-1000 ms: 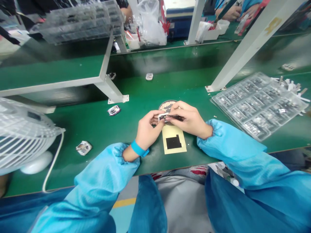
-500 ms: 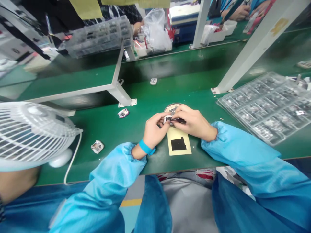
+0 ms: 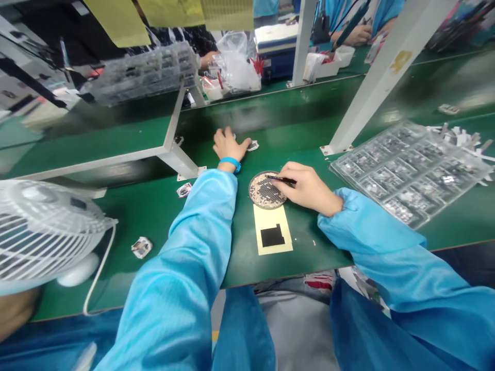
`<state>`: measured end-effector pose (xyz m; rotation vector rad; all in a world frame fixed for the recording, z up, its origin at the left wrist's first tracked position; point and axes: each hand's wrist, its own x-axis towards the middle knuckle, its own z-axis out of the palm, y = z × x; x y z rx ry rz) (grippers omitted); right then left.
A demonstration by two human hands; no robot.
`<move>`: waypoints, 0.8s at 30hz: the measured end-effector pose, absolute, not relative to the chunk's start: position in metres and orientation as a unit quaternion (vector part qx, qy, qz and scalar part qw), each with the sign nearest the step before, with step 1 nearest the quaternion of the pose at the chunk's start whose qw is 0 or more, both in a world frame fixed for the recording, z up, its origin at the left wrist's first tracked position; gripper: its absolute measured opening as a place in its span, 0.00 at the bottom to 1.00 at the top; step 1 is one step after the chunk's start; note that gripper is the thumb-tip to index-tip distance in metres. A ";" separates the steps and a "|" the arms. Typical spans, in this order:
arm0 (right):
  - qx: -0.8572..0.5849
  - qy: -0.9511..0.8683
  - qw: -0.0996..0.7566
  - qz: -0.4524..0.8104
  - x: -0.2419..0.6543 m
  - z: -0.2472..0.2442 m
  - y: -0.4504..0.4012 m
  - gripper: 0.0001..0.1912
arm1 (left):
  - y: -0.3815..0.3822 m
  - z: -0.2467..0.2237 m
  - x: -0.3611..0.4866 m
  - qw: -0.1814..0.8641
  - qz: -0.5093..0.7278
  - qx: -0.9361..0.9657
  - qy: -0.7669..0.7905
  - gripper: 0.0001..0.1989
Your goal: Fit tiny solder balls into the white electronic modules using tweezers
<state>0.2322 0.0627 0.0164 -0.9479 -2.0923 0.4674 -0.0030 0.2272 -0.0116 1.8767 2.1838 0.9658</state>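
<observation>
Your single camera sits on your head, facing forward and down, close above the long green bench (image 3: 240,257), looking past your light-blue fabric sleeve (image 3: 174,268) at your left hand (image 3: 230,147) and right hand (image 3: 309,188).

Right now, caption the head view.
Right hand holds black tweezers over a round dish; left hand rests on the green workbench.

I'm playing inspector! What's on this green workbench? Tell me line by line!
Surface: green workbench.
Job's things: round dish of small bits, thin black tool, yellow card with a black patch.
Clutter: clear tray of small parts, small foil piece.
Hands: right hand pinches the tool above the dish; left hand rests flat beside a small white piece.
Cables: white fan cord.
Surroundings: white fan, plastic bag, co-worker's hand.
</observation>
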 end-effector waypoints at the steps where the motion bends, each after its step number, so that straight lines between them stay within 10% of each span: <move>1: -0.364 -0.816 0.411 0.181 0.233 0.020 0.062 0.09 | 0.235 -0.014 -0.009 0.047 0.308 0.600 0.737 0.41; 8: -0.371 -0.745 0.505 0.228 0.226 0.035 0.049 0.22 | 0.241 -0.028 -0.057 0.106 0.279 0.647 0.702 0.17; 13: -0.393 -0.636 0.463 0.476 0.211 0.026 0.042 0.23 | 0.230 -0.031 -0.066 0.092 0.276 0.678 0.675 0.17; 24: -0.377 -0.635 0.466 0.488 0.206 0.018 0.047 0.18 | 0.208 -0.013 -0.053 0.058 0.411 0.694 0.589 0.25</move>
